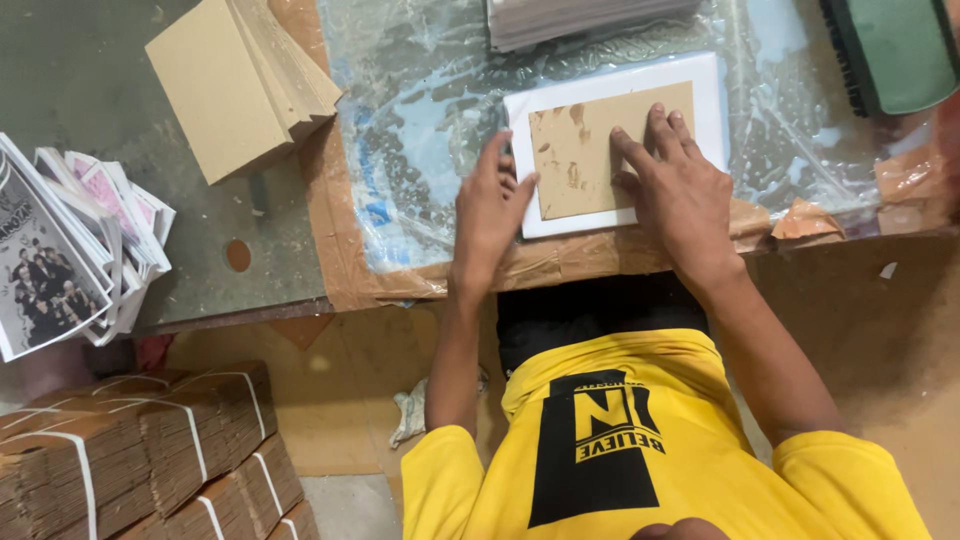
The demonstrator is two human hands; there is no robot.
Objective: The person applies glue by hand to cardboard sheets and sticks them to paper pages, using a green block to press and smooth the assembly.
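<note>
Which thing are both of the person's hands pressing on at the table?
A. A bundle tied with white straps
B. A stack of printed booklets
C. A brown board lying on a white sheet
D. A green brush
C: the left hand and right hand rest flat on the brown board, which lies on the white sheet.

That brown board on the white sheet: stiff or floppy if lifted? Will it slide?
The brown board lies dead flat like the stacked boards, so probably stiff and light. Dark wet-looking blotches suggest glue, so it likely sticks to the white sheet rather than slides under both hands.
</note>
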